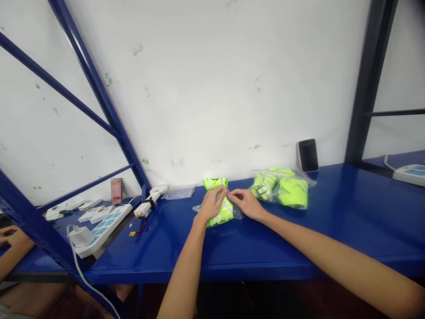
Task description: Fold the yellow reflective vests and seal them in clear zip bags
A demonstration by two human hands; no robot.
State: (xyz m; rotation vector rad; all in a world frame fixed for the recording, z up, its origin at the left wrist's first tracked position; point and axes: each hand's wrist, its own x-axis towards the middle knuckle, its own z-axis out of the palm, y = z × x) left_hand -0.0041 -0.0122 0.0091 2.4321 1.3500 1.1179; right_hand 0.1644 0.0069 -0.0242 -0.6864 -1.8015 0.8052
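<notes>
A clear plastic bag [237, 213] lies on the blue table with a folded neon-yellow reflective vest [222, 216] inside it. My left hand [212, 203] rests over the bag, its thumb and fingers pinched at the bag's edge. From the right, my right hand [248, 203] pinches the same edge, fingertips close to those of the left. Just behind them, against the wall, sits another folded neon-yellow piece [215, 182] with silver stripes; my left hand partly covers it. Bagged neon-yellow vests [292, 192] lie to the right of my hands.
Flat clear bags [179, 192] lie at the back left, beside a small white fan [158, 190] and a white battery pack with wires [144, 207]. A clock display [307, 155] stands back right. Left of the blue post are a power strip [102, 230] and another person's hand [15, 241].
</notes>
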